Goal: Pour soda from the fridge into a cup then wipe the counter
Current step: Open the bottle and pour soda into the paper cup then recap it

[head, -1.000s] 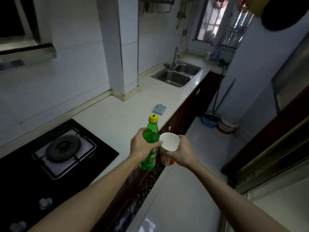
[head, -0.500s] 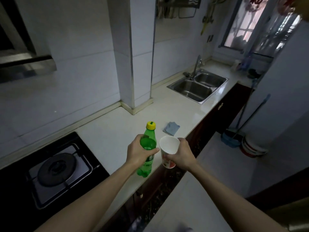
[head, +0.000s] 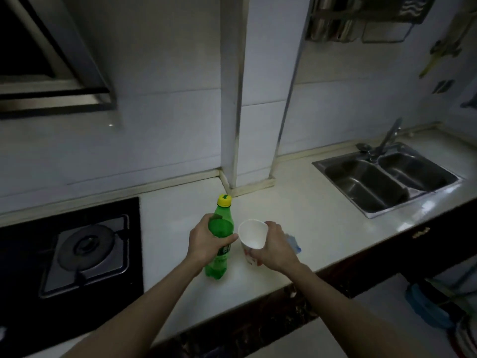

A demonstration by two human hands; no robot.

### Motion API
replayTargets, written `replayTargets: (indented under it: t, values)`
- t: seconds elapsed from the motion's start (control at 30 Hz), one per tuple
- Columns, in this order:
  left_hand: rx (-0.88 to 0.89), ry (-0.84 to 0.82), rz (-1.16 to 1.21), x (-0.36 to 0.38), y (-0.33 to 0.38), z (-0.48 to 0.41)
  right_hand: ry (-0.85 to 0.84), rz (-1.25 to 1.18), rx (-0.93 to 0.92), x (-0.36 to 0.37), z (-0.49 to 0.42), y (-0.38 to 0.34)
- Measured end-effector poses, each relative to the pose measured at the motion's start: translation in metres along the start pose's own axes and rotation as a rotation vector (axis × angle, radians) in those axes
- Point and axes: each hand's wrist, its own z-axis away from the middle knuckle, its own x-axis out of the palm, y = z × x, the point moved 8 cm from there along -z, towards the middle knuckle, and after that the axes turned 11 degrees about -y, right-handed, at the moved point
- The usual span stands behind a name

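Over the table (head: 296, 215), the left hand (head: 204, 244) grips the capped green soda bottle (head: 219, 241) mid-body; the right hand (head: 273, 248) holds the paper cup (head: 252, 233). The cup looks light and crushable, so a gentle side grip suits it.

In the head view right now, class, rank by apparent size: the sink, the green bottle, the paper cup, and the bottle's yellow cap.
1. sink
2. green bottle
3. paper cup
4. yellow cap
The sink lies farther from the camera, yet looks clearly largest.
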Motion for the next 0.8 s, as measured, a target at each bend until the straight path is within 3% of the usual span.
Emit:
replayTargets:
  t: [0.23,0.5,0.8]
  values:
    - [-0.1,0.196,0.013,-0.023,-0.014,0.009,-0.15,0.02,-0.072,0.03,-0.061,-0.006]
    - [-0.146,0.284,-0.026,-0.064,-0.039,-0.004,-0.13,-0.033,-0.028,0.054,-0.11,-0.01]
    - [-0.033,0.141,-0.126,-0.062,-0.026,-0.033,-0.119,-0.008,0.07,0.078,-0.121,0.008]
